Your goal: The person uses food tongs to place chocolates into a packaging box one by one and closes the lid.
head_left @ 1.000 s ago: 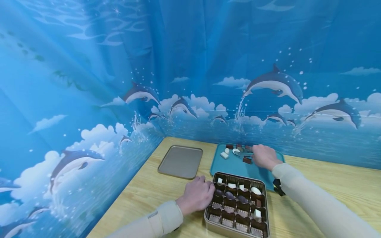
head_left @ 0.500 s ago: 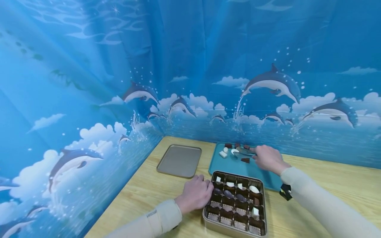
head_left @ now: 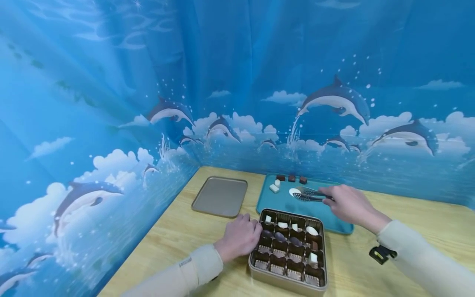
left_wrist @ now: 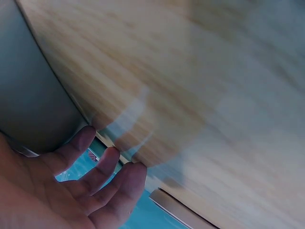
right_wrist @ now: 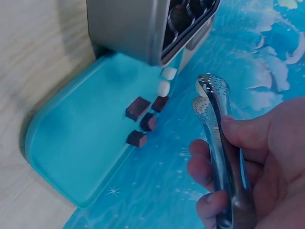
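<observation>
My right hand [head_left: 354,208] holds metal tongs [right_wrist: 221,148] with perforated tips. A white oval chocolate [head_left: 294,192] is between those tips, lifted above a teal tray [head_left: 276,204]. Several brown chocolates [right_wrist: 138,109] and two white ones [head_left: 274,188] lie on the tray. Below it stands a metal tin [head_left: 287,281] with a divided brown insert; white and dark pieces fill its upper rows, and a white block [head_left: 313,259] sits lower right. My left hand [head_left: 239,236] rests against the tin's left side, its fingers [left_wrist: 102,169] loosely bent in the left wrist view.
A flat grey-brown tray or lid [head_left: 220,196] lies left of the teal tray on the wooden table [head_left: 174,231]. Blue dolphin-printed curtains [head_left: 237,82] stand along the table's back and left edges. The tin stands close to the teal tray's front edge.
The right hand has drawn back to the right and toward the tin, carrying the white chocolate in the tongs. The left hand stays at the tin. The head view has shifted slightly.
</observation>
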`<state>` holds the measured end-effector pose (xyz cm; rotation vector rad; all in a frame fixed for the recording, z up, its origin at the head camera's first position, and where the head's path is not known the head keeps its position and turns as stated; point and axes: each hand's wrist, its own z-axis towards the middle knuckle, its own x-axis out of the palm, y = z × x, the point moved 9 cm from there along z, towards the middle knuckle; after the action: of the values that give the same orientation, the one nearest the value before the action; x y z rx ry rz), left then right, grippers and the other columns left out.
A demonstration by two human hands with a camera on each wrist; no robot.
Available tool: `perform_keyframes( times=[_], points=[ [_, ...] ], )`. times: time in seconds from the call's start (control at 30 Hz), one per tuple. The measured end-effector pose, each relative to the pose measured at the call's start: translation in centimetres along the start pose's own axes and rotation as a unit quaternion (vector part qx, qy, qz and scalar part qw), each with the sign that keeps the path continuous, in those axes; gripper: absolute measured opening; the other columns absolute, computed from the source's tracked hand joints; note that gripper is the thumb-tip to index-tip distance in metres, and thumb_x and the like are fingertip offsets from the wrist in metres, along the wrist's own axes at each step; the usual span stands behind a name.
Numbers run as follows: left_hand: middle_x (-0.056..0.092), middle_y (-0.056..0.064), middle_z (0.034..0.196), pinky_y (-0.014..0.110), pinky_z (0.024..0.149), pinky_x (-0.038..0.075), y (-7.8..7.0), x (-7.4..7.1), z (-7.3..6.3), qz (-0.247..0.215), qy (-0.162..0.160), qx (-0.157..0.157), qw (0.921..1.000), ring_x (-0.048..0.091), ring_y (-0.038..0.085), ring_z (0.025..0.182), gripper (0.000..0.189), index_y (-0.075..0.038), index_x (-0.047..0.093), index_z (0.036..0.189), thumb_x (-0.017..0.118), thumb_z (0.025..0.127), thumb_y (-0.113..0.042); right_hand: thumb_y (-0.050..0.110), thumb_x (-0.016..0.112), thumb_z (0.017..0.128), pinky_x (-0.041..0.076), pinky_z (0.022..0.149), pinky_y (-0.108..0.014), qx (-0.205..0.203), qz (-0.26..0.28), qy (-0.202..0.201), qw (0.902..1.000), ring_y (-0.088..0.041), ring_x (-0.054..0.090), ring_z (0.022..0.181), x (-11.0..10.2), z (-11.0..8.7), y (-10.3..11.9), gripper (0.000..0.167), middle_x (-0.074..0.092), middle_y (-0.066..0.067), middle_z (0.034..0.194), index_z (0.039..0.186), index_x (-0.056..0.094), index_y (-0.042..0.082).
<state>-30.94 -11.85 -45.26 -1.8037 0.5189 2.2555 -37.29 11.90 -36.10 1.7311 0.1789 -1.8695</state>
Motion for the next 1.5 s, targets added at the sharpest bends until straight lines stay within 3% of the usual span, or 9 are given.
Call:
perform_keyframes(
  times=[0.3, 0.4, 0.53, 0.67, 0.9, 1.1, 1.2, 1.33, 1.5],
  points=[
    [0.065, 0.007, 0.096, 0.040, 0.054, 0.051, 0.9, 0.3, 0.5, -0.065, 0.026, -0.049, 0.9964, 0.055, 0.023, 0.083, 0.042, -0.015, 0.068, 0.105, 0.030, 0.106, -0.032, 0.012, 0.070, 0.092, 0.029, 0.040, -0.023, -0.044, -0.006, -0.019, 0.9988, -0.004, 0.030, 0.040, -1.9, -3.9, 2.7, 0.035, 0.074, -0.015, 0.115, 0.126, 0.069, 0.004],
    [0.067, 0.005, 0.098, 0.040, 0.055, 0.052, 0.7, 0.2, 0.4, -0.047, 0.024, -0.033, 0.9981, 0.057, 0.024, 0.084, 0.038, -0.015, 0.068, 0.105, 0.033, 0.106, -0.030, 0.013, 0.072, 0.091, 0.033, 0.044, -0.022, -0.056, -0.004, -0.006, 0.9984, -0.003, 0.041, 0.045, -1.8, -5.2, 3.6, 0.035, 0.074, -0.012, 0.115, 0.125, 0.070, 0.007],
    [0.069, 0.003, 0.098, 0.040, 0.053, 0.053, 0.6, 0.0, 0.3, -0.023, 0.014, -0.013, 0.9996, 0.058, 0.024, 0.083, 0.036, -0.015, 0.067, 0.105, 0.034, 0.106, -0.028, 0.017, 0.073, 0.090, 0.043, 0.053, -0.022, -0.073, -0.009, 0.017, 0.9971, -0.007, 0.066, 0.071, -1.3, -6.8, 4.6, 0.034, 0.074, -0.007, 0.117, 0.124, 0.072, 0.012],
    [0.070, 0.002, 0.098, 0.039, 0.052, 0.053, 0.6, -0.4, 0.5, -0.006, 0.004, 0.000, 1.0000, 0.058, 0.024, 0.081, 0.035, -0.014, 0.067, 0.104, 0.035, 0.106, -0.027, 0.021, 0.073, 0.090, 0.049, 0.061, -0.026, -0.083, -0.022, 0.034, 0.9957, -0.011, 0.071, 0.088, -0.8, -8.0, 5.1, 0.034, 0.075, 0.000, 0.115, 0.124, 0.072, 0.017],
    [0.070, 0.003, 0.107, 0.042, 0.059, 0.056, 0.7, -0.2, 0.5, -0.021, 0.035, -0.009, 0.9991, 0.059, 0.026, 0.090, 0.038, -0.014, 0.066, 0.113, 0.031, 0.107, -0.029, 0.024, 0.073, 0.090, 0.045, 0.058, -0.023, -0.078, -0.005, 0.085, 0.9934, -0.008, 0.070, 0.084, 0.7, -9.2, 5.2, 0.035, 0.073, 0.000, 0.121, 0.125, 0.072, 0.017],
    [0.070, 0.003, 0.103, 0.042, 0.058, 0.056, 0.5, -0.1, 0.4, -0.012, 0.033, -0.001, 0.9994, 0.059, 0.025, 0.088, 0.035, -0.014, 0.066, 0.109, 0.033, 0.106, -0.027, 0.026, 0.072, 0.091, 0.059, 0.074, -0.041, -0.068, -0.008, 0.078, 0.9947, -0.025, 0.072, 0.101, 0.6, -8.1, 5.4, 0.037, 0.073, -0.004, 0.121, 0.127, 0.070, 0.014],
    [0.069, 0.003, 0.098, 0.041, 0.055, 0.054, 0.5, -0.3, 0.2, -0.009, 0.023, 0.006, 0.9997, 0.058, 0.025, 0.084, 0.034, -0.014, 0.065, 0.104, 0.034, 0.106, -0.026, 0.023, 0.071, 0.093, 0.056, 0.062, -0.034, -0.067, -0.010, 0.052, 0.9963, -0.014, 0.069, 0.080, 0.2, -6.8, 5.8, 0.039, 0.072, -0.010, 0.123, 0.129, 0.068, 0.009],
    [0.068, 0.003, 0.096, 0.040, 0.054, 0.053, 0.3, -0.3, 0.1, -0.011, 0.021, 0.009, 0.9997, 0.056, 0.024, 0.082, 0.035, -0.013, 0.065, 0.102, 0.032, 0.106, -0.026, 0.020, 0.070, 0.094, 0.037, 0.043, -0.023, -0.062, -0.007, 0.014, 0.9980, -0.002, 0.042, 0.050, 0.1, -4.5, 5.5, 0.042, 0.071, -0.017, 0.122, 0.132, 0.064, 0.003],
    [0.069, 0.002, 0.099, 0.039, 0.054, 0.053, -0.1, -0.3, 0.1, 0.013, 0.027, 0.020, 0.9994, 0.057, 0.024, 0.083, 0.032, -0.014, 0.065, 0.105, 0.035, 0.106, -0.026, 0.016, 0.068, 0.095, 0.034, 0.040, -0.023, -0.050, -0.002, 0.001, 0.9988, -0.005, 0.035, 0.043, 1.0, -1.4, 4.6, 0.042, 0.074, -0.018, 0.105, 0.134, 0.062, -0.001]
  ],
)
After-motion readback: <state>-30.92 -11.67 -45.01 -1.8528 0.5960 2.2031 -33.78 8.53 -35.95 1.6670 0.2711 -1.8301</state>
